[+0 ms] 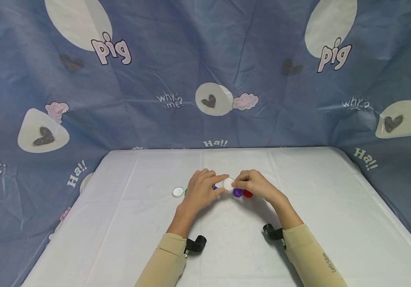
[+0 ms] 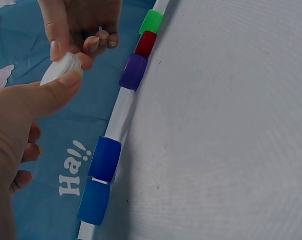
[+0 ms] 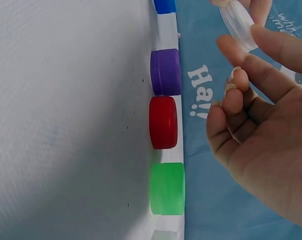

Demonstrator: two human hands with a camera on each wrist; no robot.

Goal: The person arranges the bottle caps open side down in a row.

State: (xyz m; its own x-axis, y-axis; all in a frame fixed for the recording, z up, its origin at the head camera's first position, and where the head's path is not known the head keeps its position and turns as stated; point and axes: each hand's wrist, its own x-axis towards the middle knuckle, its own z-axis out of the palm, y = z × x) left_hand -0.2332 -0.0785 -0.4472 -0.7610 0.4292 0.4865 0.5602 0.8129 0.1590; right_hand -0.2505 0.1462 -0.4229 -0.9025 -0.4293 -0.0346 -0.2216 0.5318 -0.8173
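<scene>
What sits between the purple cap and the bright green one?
The red cap sits between the purple cap and the bright green cap, as the right wrist view shows.

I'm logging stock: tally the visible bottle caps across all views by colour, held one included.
White bottle caps: 3
Green bottle caps: 2
Blue bottle caps: 2
Purple bottle cap: 1
Red bottle cap: 1
Total visible: 9
One green and one white barely show.

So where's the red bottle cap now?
In the head view, the red bottle cap is on the white tablecloth, just right of the purple bottle cap, near the right hand.
</scene>
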